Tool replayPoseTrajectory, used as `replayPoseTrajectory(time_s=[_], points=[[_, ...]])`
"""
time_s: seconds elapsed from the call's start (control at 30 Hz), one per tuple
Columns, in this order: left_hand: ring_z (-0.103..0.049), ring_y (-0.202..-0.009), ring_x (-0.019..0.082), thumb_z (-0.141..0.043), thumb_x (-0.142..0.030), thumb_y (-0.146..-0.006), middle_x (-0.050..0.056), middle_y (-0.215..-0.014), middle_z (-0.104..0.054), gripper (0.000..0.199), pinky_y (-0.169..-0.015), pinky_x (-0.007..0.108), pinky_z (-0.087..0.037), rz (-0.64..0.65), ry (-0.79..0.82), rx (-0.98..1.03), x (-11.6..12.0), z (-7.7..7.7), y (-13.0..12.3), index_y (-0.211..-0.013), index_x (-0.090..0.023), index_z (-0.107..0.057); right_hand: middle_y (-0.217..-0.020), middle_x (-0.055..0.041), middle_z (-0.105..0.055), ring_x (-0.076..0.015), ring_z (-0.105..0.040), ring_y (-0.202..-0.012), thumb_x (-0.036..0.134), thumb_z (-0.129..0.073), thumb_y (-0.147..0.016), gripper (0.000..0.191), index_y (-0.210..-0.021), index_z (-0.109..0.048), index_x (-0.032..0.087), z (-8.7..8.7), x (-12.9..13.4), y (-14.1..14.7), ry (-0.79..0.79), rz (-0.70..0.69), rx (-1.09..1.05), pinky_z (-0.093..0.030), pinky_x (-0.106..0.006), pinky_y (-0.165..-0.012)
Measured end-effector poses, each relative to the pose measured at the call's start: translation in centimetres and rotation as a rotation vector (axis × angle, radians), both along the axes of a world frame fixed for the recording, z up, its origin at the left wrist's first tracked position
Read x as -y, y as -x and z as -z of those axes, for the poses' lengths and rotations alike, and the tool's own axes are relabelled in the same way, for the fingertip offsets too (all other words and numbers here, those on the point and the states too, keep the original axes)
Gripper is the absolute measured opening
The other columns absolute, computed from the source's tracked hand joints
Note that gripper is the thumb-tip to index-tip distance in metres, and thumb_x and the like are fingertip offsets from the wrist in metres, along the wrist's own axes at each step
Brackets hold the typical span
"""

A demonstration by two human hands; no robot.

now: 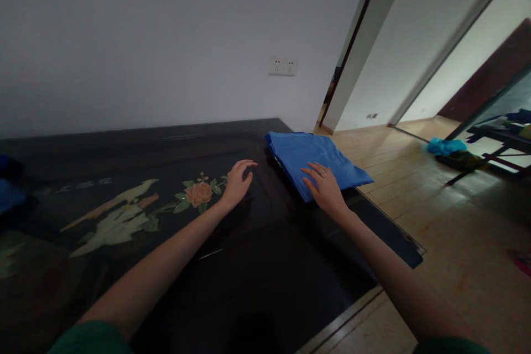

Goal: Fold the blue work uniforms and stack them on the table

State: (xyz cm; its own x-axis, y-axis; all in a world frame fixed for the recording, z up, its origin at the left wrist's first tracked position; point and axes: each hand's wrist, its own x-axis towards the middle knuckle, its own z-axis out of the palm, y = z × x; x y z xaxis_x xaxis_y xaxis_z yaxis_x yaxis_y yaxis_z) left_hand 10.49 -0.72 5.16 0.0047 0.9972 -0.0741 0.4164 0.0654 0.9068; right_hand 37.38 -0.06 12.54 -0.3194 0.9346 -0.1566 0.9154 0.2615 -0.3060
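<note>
A folded blue cloth [309,152] lies near the far right corner of the dark glossy table [257,265], one corner of it reaching the table's right edge. Over its near side is my right hand [326,185], fingers apart and slightly bent; whether they touch the fabric I cannot tell. My left hand [238,182] hovers above the table to the left of the cloth, empty, with thumb and fingers apart.
Blue fabric [10,194] sits at the table's left end. The tabletop bears a painted flower [198,193] and birds. Behind stands a wall with a power socket [282,66]. On the floor at right are a turquoise bundle [446,146] and a dark bench [498,138].
</note>
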Motion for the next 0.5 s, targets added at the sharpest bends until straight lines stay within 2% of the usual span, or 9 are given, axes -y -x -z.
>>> replayPoseTrajectory(time_s=[0.07, 0.13, 0.23, 0.37, 0.5], points=[[-0.058, -0.108, 0.02, -0.046, -0.017, -0.086, 0.006, -0.109, -0.064, 0.024, -0.099, 0.039, -0.045, 0.038, -0.009, -0.075, 1.9, -1.8, 5.3, -0.103, -0.021, -0.063, -0.121, -0.0117, -0.063, -0.0247, -0.054, -0.117, 0.033, -0.042, -0.096, 0.032, -0.115, -0.063, 0.019, -1.9, 1.3, 2.3, 0.036, -0.049, -0.21, -0.042, -0.046, -0.102], [-0.061, -0.102, 0.02, -0.044, -0.021, -0.088, 0.005, -0.103, -0.066, 0.024, -0.094, 0.038, -0.047, 0.038, -0.004, -0.199, 4.0, -3.5, 11.2, -0.102, -0.02, -0.063, -0.108, -0.0094, -0.066, -0.0212, -0.06, -0.105, 0.029, -0.043, -0.095, 0.025, -0.106, -0.064, 0.02, -3.6, 3.5, 5.0, 0.142, -0.129, -0.365, -0.048, -0.039, -0.095], [-0.06, -0.101, 0.021, -0.043, -0.023, -0.087, 0.007, -0.104, -0.067, 0.026, -0.095, 0.039, -0.045, -0.018, 0.009, -0.465, 7.5, -6.2, 20.5, -0.104, -0.019, -0.063, -0.097, -0.0072, -0.066, -0.0188, -0.063, -0.092, 0.025, -0.043, -0.095, 0.021, -0.092, -0.064, 0.02, -5.6, 7.5, 8.8, 0.344, -0.273, -0.448, -0.051, -0.034, -0.084], [-0.056, -0.109, 0.025, -0.042, -0.019, -0.085, 0.009, -0.111, -0.065, 0.031, -0.1, 0.042, -0.04, -0.178, 0.097, -0.865, 13.0, -10.9, 31.7, -0.109, -0.018, -0.062, -0.086, -0.0059, -0.065, -0.0173, -0.063, -0.078, 0.024, -0.039, -0.096, 0.027, -0.085, -0.063, 0.019, -6.9, 12.0, 12.9, 0.566, -0.473, -0.436, -0.051, -0.031, -0.07], [-0.044, -0.125, 0.029, -0.049, -0.02, -0.083, 0.011, -0.131, -0.053, 0.041, -0.108, 0.048, -0.029, -0.397, 0.273, -1.265, 18.5, -15.1, 39.3, -0.123, -0.02, -0.057, -0.086, -0.0057, -0.065, -0.0173, -0.064, -0.077, 0.024, -0.036, -0.096, 0.03, -0.086, -0.064, 0.02, -7.2, 14.8, 15.8, 0.663, -0.63, -0.415, -0.05, -0.03, -0.069]])
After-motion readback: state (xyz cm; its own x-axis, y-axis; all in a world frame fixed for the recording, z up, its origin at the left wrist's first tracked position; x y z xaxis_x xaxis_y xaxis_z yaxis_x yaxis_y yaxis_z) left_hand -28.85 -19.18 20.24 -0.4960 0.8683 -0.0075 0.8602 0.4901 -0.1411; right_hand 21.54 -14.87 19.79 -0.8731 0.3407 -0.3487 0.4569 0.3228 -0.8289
